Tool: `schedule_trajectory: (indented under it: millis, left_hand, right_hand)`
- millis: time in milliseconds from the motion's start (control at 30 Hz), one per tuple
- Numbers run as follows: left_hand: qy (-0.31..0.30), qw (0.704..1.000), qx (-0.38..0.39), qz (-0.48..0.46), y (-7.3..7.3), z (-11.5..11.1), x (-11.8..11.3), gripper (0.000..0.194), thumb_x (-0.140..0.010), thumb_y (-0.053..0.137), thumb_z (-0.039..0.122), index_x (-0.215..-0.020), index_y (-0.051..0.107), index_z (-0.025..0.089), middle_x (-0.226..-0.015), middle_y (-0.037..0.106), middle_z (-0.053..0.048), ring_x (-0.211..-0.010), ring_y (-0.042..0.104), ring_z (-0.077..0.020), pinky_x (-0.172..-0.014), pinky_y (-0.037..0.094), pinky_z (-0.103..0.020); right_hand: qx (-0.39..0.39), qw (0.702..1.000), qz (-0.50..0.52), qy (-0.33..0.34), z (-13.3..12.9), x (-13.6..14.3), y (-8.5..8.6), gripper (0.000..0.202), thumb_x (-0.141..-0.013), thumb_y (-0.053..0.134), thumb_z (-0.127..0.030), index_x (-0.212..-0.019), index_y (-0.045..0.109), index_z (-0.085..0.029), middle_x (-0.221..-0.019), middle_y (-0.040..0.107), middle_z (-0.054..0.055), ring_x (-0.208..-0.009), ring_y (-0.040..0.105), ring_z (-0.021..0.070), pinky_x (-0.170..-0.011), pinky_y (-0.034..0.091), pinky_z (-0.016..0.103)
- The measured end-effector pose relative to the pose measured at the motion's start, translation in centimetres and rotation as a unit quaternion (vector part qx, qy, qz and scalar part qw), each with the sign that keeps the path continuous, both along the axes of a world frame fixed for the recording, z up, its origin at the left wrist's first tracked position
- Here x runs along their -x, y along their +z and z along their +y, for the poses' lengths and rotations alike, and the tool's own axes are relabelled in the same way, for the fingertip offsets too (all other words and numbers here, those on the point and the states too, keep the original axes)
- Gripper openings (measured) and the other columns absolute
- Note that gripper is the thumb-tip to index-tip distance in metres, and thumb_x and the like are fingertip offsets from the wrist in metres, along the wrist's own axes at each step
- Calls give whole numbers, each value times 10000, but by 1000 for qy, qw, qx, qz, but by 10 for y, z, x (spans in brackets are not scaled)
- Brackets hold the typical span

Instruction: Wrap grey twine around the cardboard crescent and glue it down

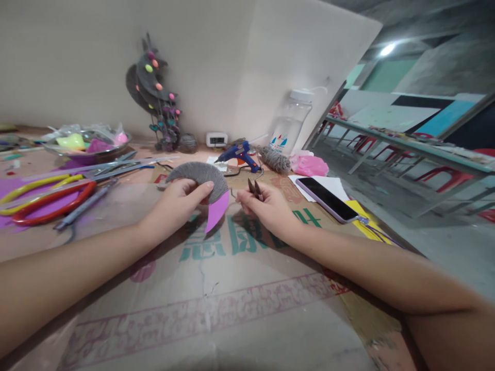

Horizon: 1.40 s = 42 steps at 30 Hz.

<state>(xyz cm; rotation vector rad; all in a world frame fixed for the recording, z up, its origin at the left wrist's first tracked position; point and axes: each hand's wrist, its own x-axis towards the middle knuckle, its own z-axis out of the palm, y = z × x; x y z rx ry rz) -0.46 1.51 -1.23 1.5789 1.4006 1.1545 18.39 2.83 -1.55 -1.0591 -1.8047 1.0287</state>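
My left hand (185,193) grips a crescent (201,175) wrapped in grey yarn, thumb on top. Its lower tip is bare purple (217,211). Just to the right, my right hand (266,206) is closed around a small dark tool with two pointed tips (255,188), perhaps thread snips; most of it is hidden in the palm. A short grey yarn strand (232,194) shows between the crescent and my right fingertips. Both hands are above the printed cardboard (209,268).
Behind the hands are a blue glue gun (242,153), a grey yarn skein (276,159) and a water bottle (292,121). A phone (328,200) lies right. Scissors with red handles (54,206) and a metal bowl (87,152) are left. A decorated crescent ornament (154,87) stands against the wall.
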Motion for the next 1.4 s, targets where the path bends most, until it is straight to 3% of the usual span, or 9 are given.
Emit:
schedule_trajectory:
  millis: [133, 367, 500, 600, 667, 833, 1100, 1400]
  left_hand:
    - [-1, 999, -26, 20, -1, 1, 0, 342, -763, 554, 446, -545, 480, 194, -542, 474, 23, -513, 448, -127, -443, 311, -238]
    - [-36, 999, -10, 5, 2, -5, -4, 334, -749, 570, 455, -543, 522, 196, -533, 526, 15, -493, 469, -133, -440, 318, -237]
    - [-51, 996, -34, 72, 0, -6, -2, 357, -754, 556, 479, -534, 550, 198, -514, 525, 13, -502, 463, -141, -455, 302, -240]
    - [-79, 991, -43, 104, -1, -6, -1, 314, -759, 553, 478, -639, 625, 197, -617, 614, -6, -582, 522, -161, -510, 345, -241]
    - [-94, 990, -42, 101, -2, -6, -1, 298, -764, 553, 473, -706, 646, 196, -696, 653, -16, -636, 554, -174, -552, 373, -244]
    - [-64, 993, -50, 90, -2, -6, -2, 357, -774, 528, 480, -554, 579, 204, -542, 553, 8, -540, 492, -158, -490, 318, -244]
    - [-65, 994, -65, 51, -2, -6, -1, 375, -834, 448, 445, -569, 559, 204, -591, 569, 10, -585, 514, -155, -533, 362, -235]
    - [-64, 997, -40, 7, -2, -6, -2, 337, -849, 439, 406, -621, 575, 198, -687, 589, 4, -721, 560, -161, -668, 431, -227]
  right_hand:
    - [5, 1000, -14, 4, 0, 1, -1, 157, -801, 551, -305, -871, 579, -167, -605, 489, -45, -513, 434, 67, -493, 340, 209]
    - [37, 995, -46, 81, 0, 1, 0, 258, -780, 568, -409, -808, 596, -155, -642, 523, -33, -552, 443, 67, -522, 363, 205]
    - [50, 994, -60, 76, 0, -1, -3, 265, -763, 587, -412, -700, 530, -160, -564, 483, -49, -509, 424, 64, -485, 334, 201]
    - [50, 995, -61, 66, 0, -2, -3, 271, -772, 575, -412, -692, 500, -164, -551, 477, -52, -485, 409, 60, -464, 310, 202]
    - [47, 995, -60, 61, -1, -2, -2, 275, -773, 571, -417, -692, 493, -166, -550, 477, -52, -482, 409, 61, -460, 306, 204]
    - [42, 994, -78, 64, -2, -1, 1, 301, -777, 570, -422, -643, 478, -169, -533, 476, -55, -464, 393, 60, -474, 311, 216]
    - [53, 992, -67, 98, 1, -2, 0, 301, -805, 547, -424, -656, 498, -167, -523, 474, -58, -474, 399, 61, -485, 310, 210]
    - [78, 989, -20, 121, 1, -3, -4, 312, -831, 516, -432, -671, 478, -167, -541, 460, -55, -478, 398, 58, -463, 286, 207]
